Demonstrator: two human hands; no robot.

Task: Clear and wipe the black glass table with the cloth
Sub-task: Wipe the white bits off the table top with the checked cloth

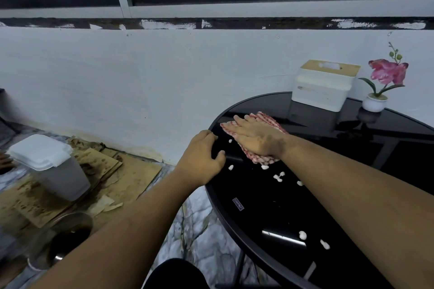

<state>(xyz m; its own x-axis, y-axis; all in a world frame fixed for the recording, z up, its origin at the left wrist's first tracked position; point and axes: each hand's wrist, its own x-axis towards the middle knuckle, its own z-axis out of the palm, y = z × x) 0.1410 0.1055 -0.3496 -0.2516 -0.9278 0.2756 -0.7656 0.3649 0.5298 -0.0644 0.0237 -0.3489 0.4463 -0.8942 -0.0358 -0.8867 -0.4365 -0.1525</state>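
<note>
The round black glass table (258,213) fills the right half of the view. A red-and-white checked cloth (264,119) lies flat on its far left part. My right hand (256,137) presses palm-down on the cloth, fingers stretched out. My left hand (203,156) curls over the table's left rim, next to the cloth, holding nothing else. Several small white crumbs (278,176) are scattered on the glass just in front of the cloth, and two more white crumbs (303,234) lie nearer to me.
A white tissue box (321,89) with a wooden lid and a small white pot with a pink flower (375,102) stand at the table's back. On the floor at left are a grey lidded bin (54,166), stained cardboard (131,176) and a metal bowl (68,239).
</note>
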